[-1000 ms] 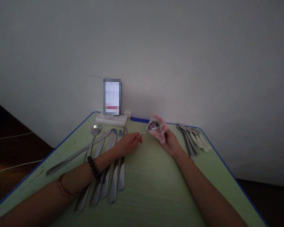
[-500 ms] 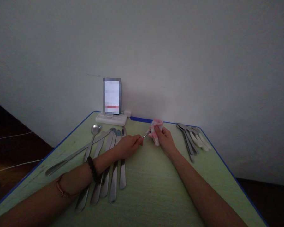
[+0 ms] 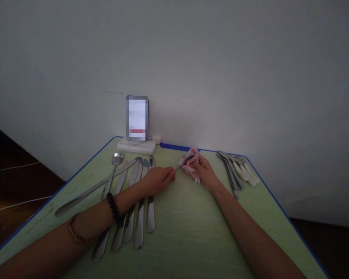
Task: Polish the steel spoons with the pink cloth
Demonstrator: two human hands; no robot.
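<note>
My left hand (image 3: 159, 180) is closed around the handle of a thin metal spoon (image 3: 179, 167) that points away to the right. The spoon's dark bowl lies against a pink and white cloth (image 3: 194, 154), which partly hides it. My right hand (image 3: 206, 173) grips this cloth, thumb toward the spoon. Under and beside my left forearm lie several metal knives (image 3: 139, 228) and a long-handled round spoon (image 3: 117, 158). Right of my right hand is a group of metal utensils (image 3: 231, 170), several with white handles (image 3: 247, 175).
A phone with a blurred screen (image 3: 137, 118) stands on a white base (image 3: 136, 147) at the table's back left. The green table (image 3: 186, 232) has a blue edge and meets a grey wall (image 3: 206, 69). White cables (image 3: 20, 204) run at the left.
The cloth has opened out around the spoon's head, so the dark bowl shows more. My right hand has shifted slightly; my left hand stays nearly in place.
</note>
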